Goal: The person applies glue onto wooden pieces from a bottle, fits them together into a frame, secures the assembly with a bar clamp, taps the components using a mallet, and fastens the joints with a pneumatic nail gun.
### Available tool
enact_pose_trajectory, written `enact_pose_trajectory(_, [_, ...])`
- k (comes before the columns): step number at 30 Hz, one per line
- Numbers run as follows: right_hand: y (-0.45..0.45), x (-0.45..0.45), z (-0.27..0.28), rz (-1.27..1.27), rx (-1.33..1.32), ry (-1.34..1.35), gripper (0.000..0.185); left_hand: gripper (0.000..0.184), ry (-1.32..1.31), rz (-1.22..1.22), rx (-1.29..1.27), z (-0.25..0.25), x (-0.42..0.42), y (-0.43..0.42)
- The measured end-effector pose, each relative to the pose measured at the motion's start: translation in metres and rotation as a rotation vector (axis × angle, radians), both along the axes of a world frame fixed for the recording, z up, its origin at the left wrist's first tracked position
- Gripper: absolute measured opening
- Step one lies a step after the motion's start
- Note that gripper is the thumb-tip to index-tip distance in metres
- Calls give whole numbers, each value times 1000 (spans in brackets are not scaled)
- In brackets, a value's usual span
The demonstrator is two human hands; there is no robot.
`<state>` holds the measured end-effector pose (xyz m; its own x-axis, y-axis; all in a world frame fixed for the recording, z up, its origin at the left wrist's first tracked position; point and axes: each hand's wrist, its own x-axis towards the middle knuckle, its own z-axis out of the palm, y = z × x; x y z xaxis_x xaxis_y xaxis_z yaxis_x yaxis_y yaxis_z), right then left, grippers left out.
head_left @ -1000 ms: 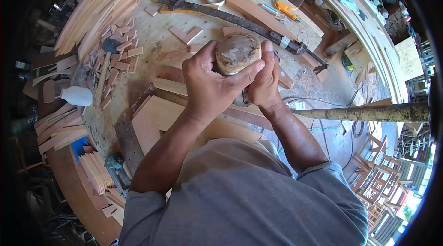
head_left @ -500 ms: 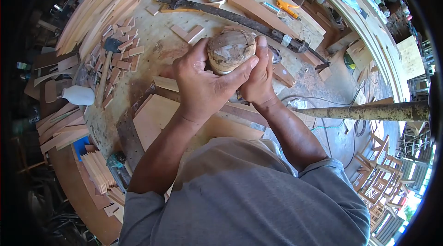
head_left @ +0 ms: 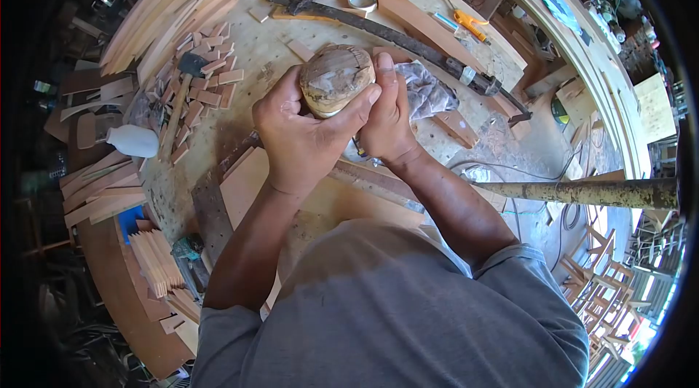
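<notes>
Above the workbench I hold a round wooden block with a worn, stained top and paler wood around its lower side. My left hand is wrapped around its left and near side, with the thumb reaching across the front. On the right, my right hand is closed against the block, its fingers upright and pressed together. Both palms and the block's underside are hidden. Just beyond my right hand lies a crumpled grey-white cloth.
A long metal bar clamp crosses the bench behind my hands. A hammer lies among small wood offcuts at left, near a white bottle. A tape roll and an orange air gun lie farther back. A pole juts in from the right.
My hands and the block have shifted left over the bench, staying gripped together. More of the crumpled cloth now shows to their right. The whole view has shifted slightly.
</notes>
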<state>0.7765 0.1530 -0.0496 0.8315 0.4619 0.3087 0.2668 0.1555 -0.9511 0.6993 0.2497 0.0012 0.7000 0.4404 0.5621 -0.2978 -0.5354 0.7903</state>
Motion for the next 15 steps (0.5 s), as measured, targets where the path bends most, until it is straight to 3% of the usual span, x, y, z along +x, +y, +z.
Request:
enact_pose_trajectory(8, [17,1,5,53,16,28,50,26,-10,60,22,0,-2,14])
enact_pose_trajectory(12, [34,4,0,89,221,79,49,27,-18,81,-12,0,-2,22])
enact_pose_trajectory(15, [42,5,-4,69,221,74,49,27,-5,93,-4,-2,-3,26])
